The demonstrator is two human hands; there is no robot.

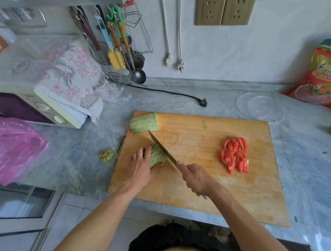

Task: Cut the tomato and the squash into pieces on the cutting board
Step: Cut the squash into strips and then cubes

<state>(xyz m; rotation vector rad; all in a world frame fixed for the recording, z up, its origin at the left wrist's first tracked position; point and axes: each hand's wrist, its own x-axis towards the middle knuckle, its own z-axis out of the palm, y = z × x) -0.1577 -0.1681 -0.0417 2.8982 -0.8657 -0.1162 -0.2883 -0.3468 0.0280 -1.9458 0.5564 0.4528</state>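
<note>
Head view: we look down on a wooden cutting board where a squash half, already scored by several slices, lies under our left hand. The fingers drape over the far and left side of the piece and the thumb presses its near end, so the hand grips it from the left. Our right hand is wrapped round the handle of a knife, forefinger stretched along the spine, and the blade stands against the squash's right-hand face.

The squash's long axis runs from near-left to far-right, and the blade crosses it at the cut end. The holding fingertips sit just beside the blade, on the uncut side. We judge that the next slice depends on that narrow gap: the left hand must give ground along the axis, away from the knife, before the edge comes down again. The left hand is the nearer one to the squash; the right touches only the knife.

A second squash piece, uncut, rests at the board's far left corner, well apart from both hands. The tomato slices lie heaped on the right of the board, which looks like that part done. A trimmed squash end sits off the board on the counter.
</note>
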